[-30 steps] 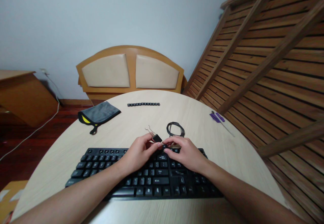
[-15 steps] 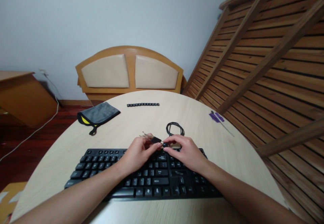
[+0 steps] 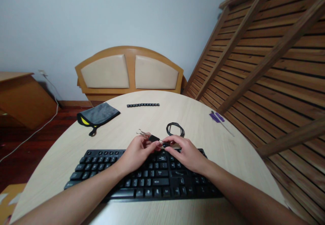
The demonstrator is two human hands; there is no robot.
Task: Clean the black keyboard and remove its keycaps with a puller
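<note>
A black keyboard (image 3: pixel 161 182) lies across the table in front of me, with some bare key positions along its top row at the left. Above its top edge, my left hand (image 3: pixel 137 153) is closed around a keycap puller (image 3: pixel 153 138) with a black middle and thin metal prongs pointing up left. My right hand (image 3: pixel 189 153) pinches a small black keycap (image 3: pixel 166 144) at the other end of the puller. Whether the wires still grip this keycap, I cannot tell. Farther back, several keycaps (image 3: pixel 143 105) form a straight row.
A coiled black cable (image 3: pixel 183 129) lies just behind the keyboard. A grey and yellow cloth (image 3: pixel 101 113) rests at the left, and a purple brush-like item (image 3: pixel 219 117) with a thin rod at the right. Beyond the round table (image 3: pixel 198 116) stand a headboard (image 3: pixel 132 70) and slatted wood (image 3: pixel 266 65).
My left hand has shifted the keycap puller slightly to the left, and its prongs stick out farther. The right hand stays nearly in place with the keycap.
</note>
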